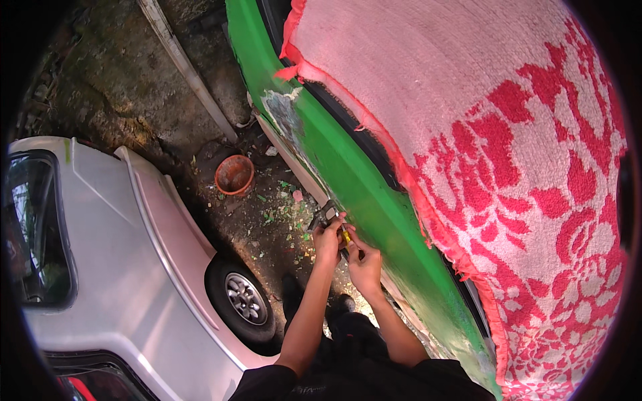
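Beside the flank of a green car, my left hand is closed around a small dark grey metal part with a squarish light face. Its exact kind cannot be made out. Close by on the right, my right hand grips a yellow-handled screwdriver between thumb and fingers. The tool's tip end is up against the part, partly hidden by my left fingers. Both hands are in front of my body, near the car's side.
A pink and red patterned cloth drapes the green car. On the left stands a silver car with its wheel near my legs. An orange-brown pot, paint chips and a long post are beyond my hands.
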Demonstrator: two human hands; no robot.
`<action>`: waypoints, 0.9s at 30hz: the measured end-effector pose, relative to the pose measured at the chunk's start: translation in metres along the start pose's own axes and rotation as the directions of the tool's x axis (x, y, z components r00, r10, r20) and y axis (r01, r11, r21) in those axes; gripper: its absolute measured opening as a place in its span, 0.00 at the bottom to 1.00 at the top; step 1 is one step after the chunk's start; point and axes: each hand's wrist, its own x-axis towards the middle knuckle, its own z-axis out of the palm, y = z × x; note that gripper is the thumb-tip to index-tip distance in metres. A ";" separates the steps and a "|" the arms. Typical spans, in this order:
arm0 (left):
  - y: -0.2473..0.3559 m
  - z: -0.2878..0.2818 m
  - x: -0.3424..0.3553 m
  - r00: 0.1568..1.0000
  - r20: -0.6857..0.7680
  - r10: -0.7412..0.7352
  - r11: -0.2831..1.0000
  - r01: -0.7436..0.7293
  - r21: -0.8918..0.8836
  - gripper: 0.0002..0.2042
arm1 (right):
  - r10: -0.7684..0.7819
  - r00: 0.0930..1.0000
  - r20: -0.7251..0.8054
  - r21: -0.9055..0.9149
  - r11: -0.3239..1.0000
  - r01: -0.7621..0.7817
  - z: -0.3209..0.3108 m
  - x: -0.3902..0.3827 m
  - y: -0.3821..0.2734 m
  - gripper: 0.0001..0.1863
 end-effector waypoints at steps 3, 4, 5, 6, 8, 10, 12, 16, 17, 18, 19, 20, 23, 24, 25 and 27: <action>-0.003 -0.004 0.007 0.998 -0.066 0.013 0.999 -0.015 -0.040 0.06 | -0.124 0.991 -0.045 -0.062 0.991 0.121 0.019 -0.008 0.015 0.19; -0.001 -0.006 0.007 0.993 -0.107 0.052 0.998 -0.056 -0.031 0.06 | -0.042 0.999 -0.004 -0.062 0.997 0.042 0.020 -0.010 0.009 0.19; 0.001 -0.008 0.007 0.992 -0.101 0.078 0.997 -0.075 0.035 0.06 | -0.029 0.999 0.016 -0.042 0.999 0.030 0.019 -0.004 0.007 0.19; -0.003 -0.023 0.008 0.998 0.019 0.051 0.997 -0.052 0.063 0.06 | -0.013 1.000 0.026 -0.028 1.000 0.014 0.013 -0.007 0.007 0.19; -0.011 -0.006 0.001 0.997 0.007 0.079 0.997 -0.079 0.011 0.06 | -0.062 0.996 0.057 0.026 0.998 0.060 -0.001 0.007 0.017 0.19; -0.023 -0.012 0.002 0.994 -0.011 0.105 0.994 -0.105 0.025 0.08 | -0.103 0.985 0.135 -0.051 0.993 0.111 -0.013 0.008 0.023 0.19; -0.032 -0.028 0.000 0.994 0.006 0.110 0.994 -0.110 0.004 0.08 | 0.031 0.980 0.196 -0.154 0.988 -0.001 -0.023 -0.002 0.016 0.19; -0.023 -0.027 -0.030 0.996 0.074 0.043 0.998 -0.047 0.052 0.11 | -0.025 0.994 0.104 -0.150 0.988 0.041 -0.022 -0.029 -0.006 0.18; -0.022 -0.027 -0.031 0.996 0.086 0.035 0.996 -0.041 0.076 0.12 | -0.078 0.995 0.060 -0.137 0.987 0.085 -0.018 -0.029 -0.006 0.18; -0.023 -0.025 -0.030 0.992 0.059 0.110 0.988 -0.115 0.100 0.13 | -0.128 0.991 0.026 -0.128 0.983 0.130 -0.011 -0.026 -0.004 0.18; -0.024 -0.021 -0.026 0.982 0.036 0.186 0.973 -0.189 0.130 0.13 | -0.178 0.984 -0.011 -0.122 0.977 0.176 -0.004 -0.021 -0.002 0.18; -0.022 -0.019 -0.022 0.965 0.015 0.264 0.951 -0.263 0.161 0.13 | -0.229 0.973 -0.037 -0.120 0.967 0.223 0.010 -0.003 0.008 0.17; -0.013 -0.047 0.004 0.991 -0.017 0.134 0.985 -0.132 0.112 0.14 | 0.147 0.987 0.062 -0.104 0.985 -0.140 0.036 0.040 -0.030 0.16; -0.002 -0.056 0.011 0.992 0.033 0.121 0.990 -0.123 0.072 0.14 | 0.252 0.963 0.091 -0.025 0.968 -0.251 0.044 0.051 -0.048 0.17; 0.010 -0.061 0.011 0.992 0.034 0.122 0.988 -0.125 0.090 0.14 | 0.108 0.993 0.038 -0.029 0.994 -0.107 0.053 0.054 -0.034 0.17; 0.023 -0.068 0.004 0.994 0.032 0.101 0.987 -0.104 0.119 0.15 | -0.168 0.984 -0.067 -0.078 0.984 0.163 0.066 0.042 0.020 0.17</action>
